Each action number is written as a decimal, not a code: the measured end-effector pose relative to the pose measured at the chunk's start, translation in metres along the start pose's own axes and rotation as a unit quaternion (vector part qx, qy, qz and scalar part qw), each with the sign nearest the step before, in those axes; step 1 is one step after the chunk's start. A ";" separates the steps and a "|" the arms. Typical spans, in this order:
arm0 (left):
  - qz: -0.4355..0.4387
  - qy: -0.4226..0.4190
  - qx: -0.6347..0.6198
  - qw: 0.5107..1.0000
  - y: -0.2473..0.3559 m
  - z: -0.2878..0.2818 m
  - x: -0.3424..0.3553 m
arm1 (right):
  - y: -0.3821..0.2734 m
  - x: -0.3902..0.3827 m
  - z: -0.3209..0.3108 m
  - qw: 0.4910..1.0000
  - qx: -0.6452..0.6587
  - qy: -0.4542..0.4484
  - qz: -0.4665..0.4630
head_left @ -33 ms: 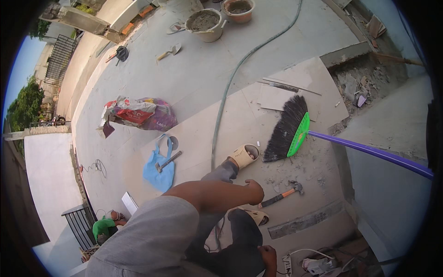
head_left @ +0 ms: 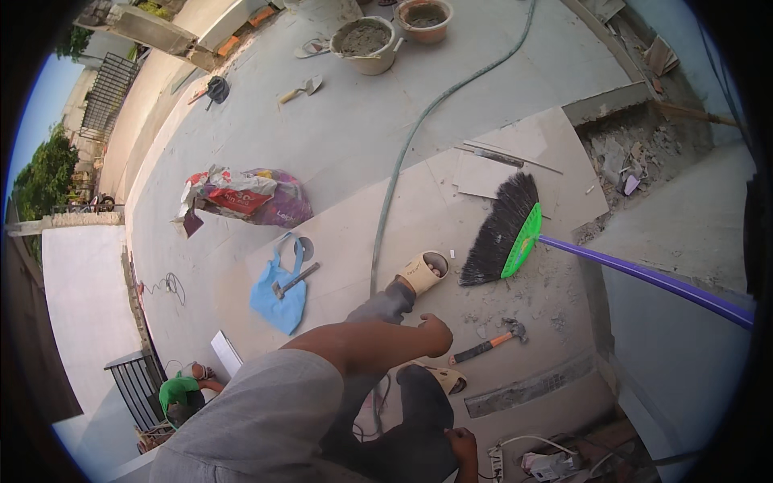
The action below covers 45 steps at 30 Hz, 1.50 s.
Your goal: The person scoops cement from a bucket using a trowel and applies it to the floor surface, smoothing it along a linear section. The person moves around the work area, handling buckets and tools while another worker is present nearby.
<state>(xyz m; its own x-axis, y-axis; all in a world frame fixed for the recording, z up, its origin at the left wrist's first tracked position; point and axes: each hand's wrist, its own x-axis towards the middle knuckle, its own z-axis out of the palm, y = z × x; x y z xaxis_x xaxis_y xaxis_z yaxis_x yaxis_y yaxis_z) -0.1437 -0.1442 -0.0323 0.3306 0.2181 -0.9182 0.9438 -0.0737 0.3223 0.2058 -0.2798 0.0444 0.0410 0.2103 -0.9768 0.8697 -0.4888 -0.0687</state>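
Observation:
My left hand (head_left: 435, 334) hangs curled in front of my knee, just above a claw hammer (head_left: 488, 344) with an orange and black handle on the tiles; whatever its fingers may hold is hidden. My right hand (head_left: 460, 443), low in view, is bent against my dark trouser leg, its palm unseen. My sandalled foot (head_left: 425, 272) is near a black broom (head_left: 503, 229) with a green head and purple pole. A second hammer (head_left: 296, 281) lies on a blue bag (head_left: 274, 298). A green hose (head_left: 415, 129) runs past my foot across the floor.
Mortar buckets (head_left: 362, 56), a trowel (head_left: 298, 90), a crumpled sack (head_left: 241, 201) and loose tile pieces (head_left: 483, 173) lie about. A rubble-filled trench (head_left: 620, 161) borders the right. A power strip (head_left: 496, 463) is near my right hand. A person in green (head_left: 177, 394) crouches at lower left.
The view has shifted slightly, so the floor and objects sit a little differently in it. My left hand appears a touch further left, still curled.

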 end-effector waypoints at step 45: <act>0.476 0.303 -0.813 0.140 -0.326 -0.437 -0.444 | -0.591 -0.121 -0.118 0.906 -0.343 0.063 -0.240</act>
<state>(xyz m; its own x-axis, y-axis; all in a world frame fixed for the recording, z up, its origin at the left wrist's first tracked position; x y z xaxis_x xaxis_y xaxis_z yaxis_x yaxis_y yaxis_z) -0.5991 0.2081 0.3715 -0.2227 0.9422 -0.2505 -0.9401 -0.1395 0.3111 -0.2553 0.0835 0.2273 -0.4040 0.3762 -0.8338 0.9018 0.3166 -0.2941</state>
